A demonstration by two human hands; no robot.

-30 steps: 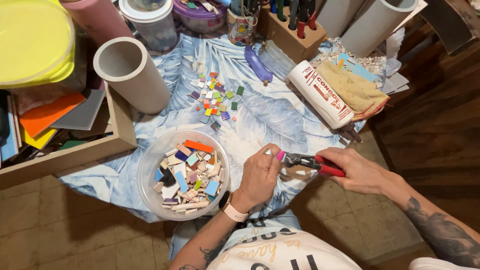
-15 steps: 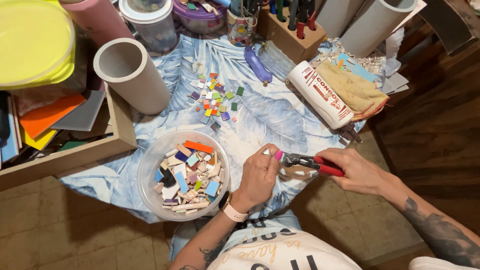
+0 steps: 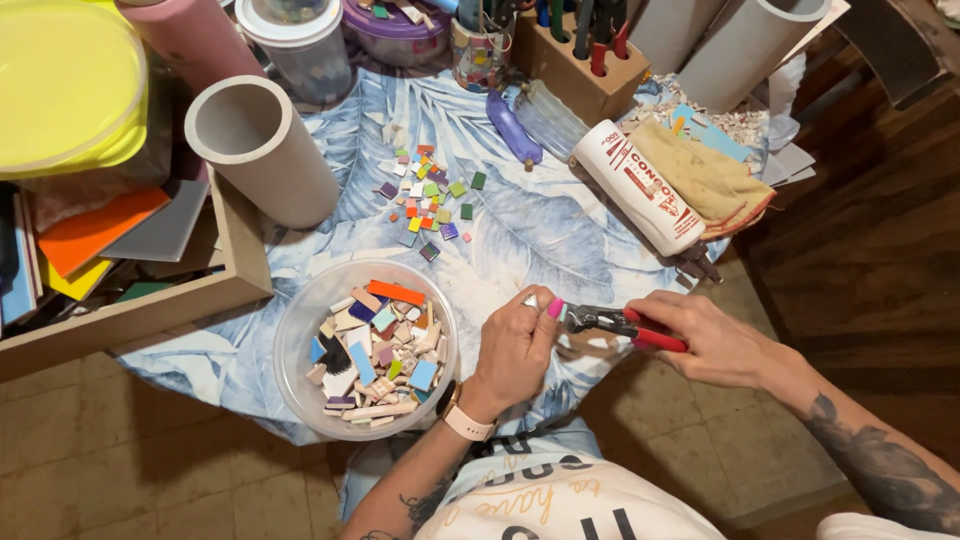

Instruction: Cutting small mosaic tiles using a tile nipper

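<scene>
My left hand [image 3: 515,350] is curled, its fingertips pinching a small piece I cannot make out, just below a pink nail. My right hand [image 3: 712,340] is wrapped around the red handles of the nippers [image 3: 615,321], squeezing them. The metal head of the nippers points toward nine o'clock and meets my left fingertips; whether the blades touch the piece I cannot tell.

Both hands sit over the leaf-print cloth [image 3: 540,225], near its six o'clock edge. At nine o'clock from my left hand, just beside it, stands the clear bowl [image 3: 300,310], full of mixed tile bits in orange, blue, white and beige. At twelve o'clock from the bowl, a scatter of small coloured tiles [image 3: 430,195] lies on the cloth. At ten o'clock from the bowl a grey tube [image 3: 262,150] stands upright, touching the wooden tray [image 3: 180,300] that holds flat orange, yellow and grey sheets. A yellow lid [image 3: 65,85] sits at the far ten o'clock corner.

At twelve o'clock from my right hand a white tube with red print [image 3: 640,185] lies slanted, with a tan cloth [image 3: 705,175] just beside it at three o'clock. Beyond it a wooden block [image 3: 575,75] holds tools upright. A purple piece [image 3: 513,130] lies near the block.
</scene>
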